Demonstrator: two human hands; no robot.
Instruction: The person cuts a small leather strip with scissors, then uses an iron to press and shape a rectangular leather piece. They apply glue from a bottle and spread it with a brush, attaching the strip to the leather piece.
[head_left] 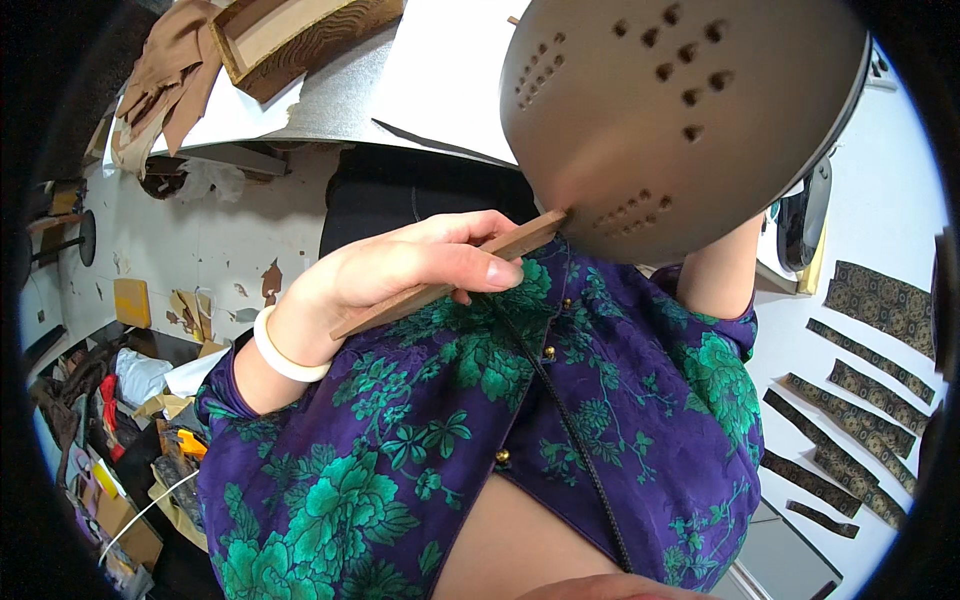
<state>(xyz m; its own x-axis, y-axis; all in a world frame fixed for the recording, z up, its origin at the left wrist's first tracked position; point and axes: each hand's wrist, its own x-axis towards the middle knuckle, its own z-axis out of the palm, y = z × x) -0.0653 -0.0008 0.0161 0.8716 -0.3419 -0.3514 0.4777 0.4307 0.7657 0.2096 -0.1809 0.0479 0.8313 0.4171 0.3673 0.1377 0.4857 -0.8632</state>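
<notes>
A thin, flat-sided wooden stick (535,235) lies slantwise in my left hand (420,255), the thumb pressed along its top and the fingers curled beneath. Its upper end meets the lower left side of a large, smooth brown dome (590,130), or appears to. Clusters of small dark pits mark the dome's surface in several places. My right forearm (725,265) rises behind the dome's lower right edge. The dome hides my right hand, so its fingers do not show. A white bangle (280,345) circles my left wrist.
A grey-topped table (340,100) beyond my lap bears white sheets (440,75), a brown cloth (170,65) and a curved wooden piece (290,45). Patterned dark strips (850,395) lie on a white surface at right. Assorted materials, including a white plastic bag (143,375), clutter the lower left.
</notes>
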